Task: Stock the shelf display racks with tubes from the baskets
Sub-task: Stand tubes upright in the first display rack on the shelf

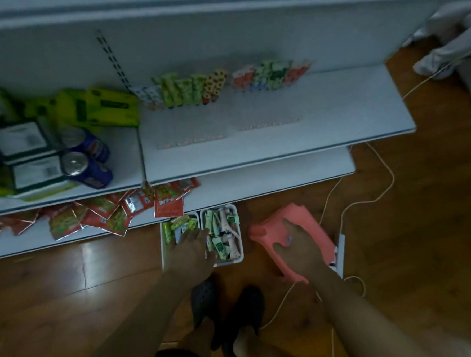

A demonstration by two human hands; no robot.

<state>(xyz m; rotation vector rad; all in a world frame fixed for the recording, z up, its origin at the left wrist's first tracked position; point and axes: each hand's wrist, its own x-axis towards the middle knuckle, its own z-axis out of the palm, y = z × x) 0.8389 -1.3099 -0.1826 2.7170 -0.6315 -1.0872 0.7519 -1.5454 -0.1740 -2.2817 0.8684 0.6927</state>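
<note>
Your left hand lies straight-fingered over the left basket; your right hand spreads relaxed over the pink stool.

Left hand stretched forward and down, fingers extended flat, right hand palm-down, thumb spread wide

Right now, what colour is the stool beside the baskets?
Salmon pink. The stool shows best in the head view, just right of the baskets.
</note>
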